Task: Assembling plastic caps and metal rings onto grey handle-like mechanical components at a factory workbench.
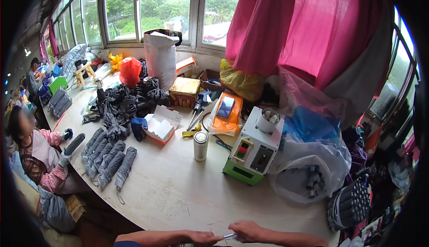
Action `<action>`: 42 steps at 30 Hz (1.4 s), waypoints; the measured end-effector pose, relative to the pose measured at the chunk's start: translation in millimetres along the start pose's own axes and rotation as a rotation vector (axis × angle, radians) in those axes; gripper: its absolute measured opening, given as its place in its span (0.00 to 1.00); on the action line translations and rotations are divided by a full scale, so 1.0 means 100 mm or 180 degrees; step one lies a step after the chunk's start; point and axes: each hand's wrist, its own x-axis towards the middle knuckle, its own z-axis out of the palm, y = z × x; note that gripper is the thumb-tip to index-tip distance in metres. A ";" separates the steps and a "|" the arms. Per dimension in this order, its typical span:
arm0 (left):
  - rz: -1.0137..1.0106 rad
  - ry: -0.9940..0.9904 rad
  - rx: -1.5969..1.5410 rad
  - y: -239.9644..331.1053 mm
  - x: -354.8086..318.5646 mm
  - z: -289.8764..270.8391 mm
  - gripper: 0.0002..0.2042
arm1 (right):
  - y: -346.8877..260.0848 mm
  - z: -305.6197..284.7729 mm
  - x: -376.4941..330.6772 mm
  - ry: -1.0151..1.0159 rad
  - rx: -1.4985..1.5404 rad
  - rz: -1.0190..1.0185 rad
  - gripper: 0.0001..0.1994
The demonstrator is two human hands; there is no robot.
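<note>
Left of our grip lie folded dark-grey fabric umbrellas [110,165]; straight beyond, a shiny silver cylinder [200,147] stands in the way. Our left hand [207,237] pinches a thin white-blue rod [229,236], its right end in our right hand [247,232]; beyond, rightward, sits a boxy grey-green machine [255,140].

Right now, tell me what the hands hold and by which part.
A slender white-and-blue item, too small to identify; the left hand appears to grip its left end, the right hand its right end.
</note>
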 end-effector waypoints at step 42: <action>0.0012 -0.0145 0.1068 -0.02 -0.29 -0.13 0.19 | -0.06 0.34 0.24 0.0668 -0.0349 -0.0153 0.06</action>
